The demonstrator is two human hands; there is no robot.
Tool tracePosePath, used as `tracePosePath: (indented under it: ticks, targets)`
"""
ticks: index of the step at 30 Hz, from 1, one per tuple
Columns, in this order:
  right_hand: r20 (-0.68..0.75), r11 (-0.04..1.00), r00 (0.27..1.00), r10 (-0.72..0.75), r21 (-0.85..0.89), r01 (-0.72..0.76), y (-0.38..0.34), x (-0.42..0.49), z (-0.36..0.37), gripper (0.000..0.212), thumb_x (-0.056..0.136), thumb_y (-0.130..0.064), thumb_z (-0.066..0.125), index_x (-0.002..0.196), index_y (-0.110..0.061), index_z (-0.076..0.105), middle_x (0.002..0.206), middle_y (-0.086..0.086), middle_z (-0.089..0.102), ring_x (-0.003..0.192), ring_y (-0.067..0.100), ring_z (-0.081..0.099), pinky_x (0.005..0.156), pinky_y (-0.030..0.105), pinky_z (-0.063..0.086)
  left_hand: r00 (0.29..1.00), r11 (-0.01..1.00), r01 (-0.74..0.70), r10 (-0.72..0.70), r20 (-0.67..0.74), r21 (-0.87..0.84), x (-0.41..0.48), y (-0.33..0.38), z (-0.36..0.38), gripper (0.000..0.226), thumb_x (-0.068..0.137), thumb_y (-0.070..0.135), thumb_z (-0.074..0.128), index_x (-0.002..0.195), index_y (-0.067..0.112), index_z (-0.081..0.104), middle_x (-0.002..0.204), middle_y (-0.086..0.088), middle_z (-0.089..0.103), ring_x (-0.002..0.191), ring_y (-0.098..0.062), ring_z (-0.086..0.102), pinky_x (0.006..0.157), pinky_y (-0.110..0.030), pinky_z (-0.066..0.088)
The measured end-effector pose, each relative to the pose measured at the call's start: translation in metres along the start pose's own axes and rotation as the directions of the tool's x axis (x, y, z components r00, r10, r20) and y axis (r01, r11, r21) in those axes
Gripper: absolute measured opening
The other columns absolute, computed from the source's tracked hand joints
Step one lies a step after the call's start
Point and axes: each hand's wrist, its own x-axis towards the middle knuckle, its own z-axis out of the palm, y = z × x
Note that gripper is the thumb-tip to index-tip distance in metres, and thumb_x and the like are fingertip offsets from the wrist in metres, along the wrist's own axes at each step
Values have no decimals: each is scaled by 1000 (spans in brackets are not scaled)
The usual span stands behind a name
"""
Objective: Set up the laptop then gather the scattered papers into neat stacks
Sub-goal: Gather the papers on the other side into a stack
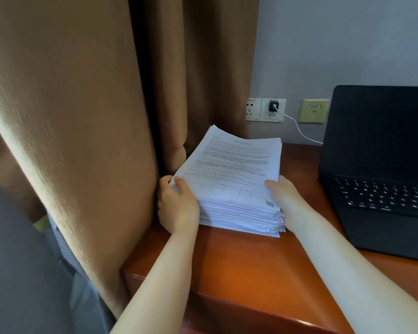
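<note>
A thick stack of printed white papers (234, 179) lies on the left part of the wooden desk (239, 266), close to the curtain. My left hand (176, 203) grips the stack's left side, thumb on the top sheet. On the opposite side my right hand (282, 201) holds the edge, thumb lying on top near the corner. The upper sheets are lifted and curve upward at the far end. A black laptop (381, 169) stands open at the right with a dark screen.
A brown curtain (87, 116) hangs along the desk's left edge, touching my left hand. Wall sockets (266, 109) behind the papers hold a black charger (273, 106) whose white cable (299, 128) runs behind the laptop. A yellow wall plate (314, 114) sits beside them.
</note>
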Motion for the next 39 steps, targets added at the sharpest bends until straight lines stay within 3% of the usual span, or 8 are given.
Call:
tracePosePath:
  ticks: [6,10,13,16,21,24,30,39]
  targets:
    - [-14,989,1000,-14,149,15,-2,-13,-1,25,98,-11,39,119,-14,52,108,4,64,92,22,63,64,28,50,989,989,-142,143,-33,36,-6,-4,1,39,98,28,36,135,18,45,141,-5,43,127,-30,39,105,-46,34]
    - [19,986,999,-46,164,43,1,-18,-5,18,95,-14,44,111,-17,52,102,2,66,96,23,64,87,40,52,948,918,-307,320,-11,250,-33,1,-6,53,96,42,26,145,24,31,156,-5,15,143,-28,12,112,-50,13]
    - [60,988,996,-69,140,60,3,-24,-10,25,93,-16,46,114,-16,59,107,4,68,96,24,66,89,40,53,794,704,-595,590,148,387,-53,3,-7,57,95,47,23,147,25,27,158,-6,11,146,-25,4,115,-45,3]
    - [96,992,990,-104,79,97,7,-35,-20,22,93,-15,45,108,-13,61,105,7,68,98,25,65,82,36,52,623,500,-777,699,352,382,-69,4,-1,55,96,47,21,142,22,38,156,-7,21,144,-21,5,113,-36,-6]
    - [53,949,975,-216,-225,223,11,-51,-66,33,97,-19,44,128,-18,57,130,-2,56,123,16,49,99,28,38,363,282,-930,793,489,234,-102,19,6,44,95,37,33,120,14,61,129,-6,59,126,-22,49,108,-38,25]
    - [55,858,950,-306,-416,301,11,-59,-111,30,97,-20,45,121,-17,62,116,0,64,107,12,59,92,25,45,211,211,-976,860,464,54,-126,37,16,35,93,28,39,108,13,68,111,-2,67,111,-18,58,101,-34,36]
    - [75,715,951,-298,-643,275,10,-81,-207,26,96,-23,43,111,-22,64,93,-4,70,81,7,66,84,27,52,91,229,-966,730,677,-117,-186,84,46,31,97,28,36,93,16,64,86,1,65,81,-15,58,78,-34,48]
    - [47,659,989,-142,-740,130,9,-107,-345,21,95,-22,43,103,-25,62,94,-2,68,80,12,68,82,27,53,-8,499,-833,423,906,-240,-279,141,117,23,96,31,44,104,21,62,96,1,67,91,-18,61,85,-39,50]
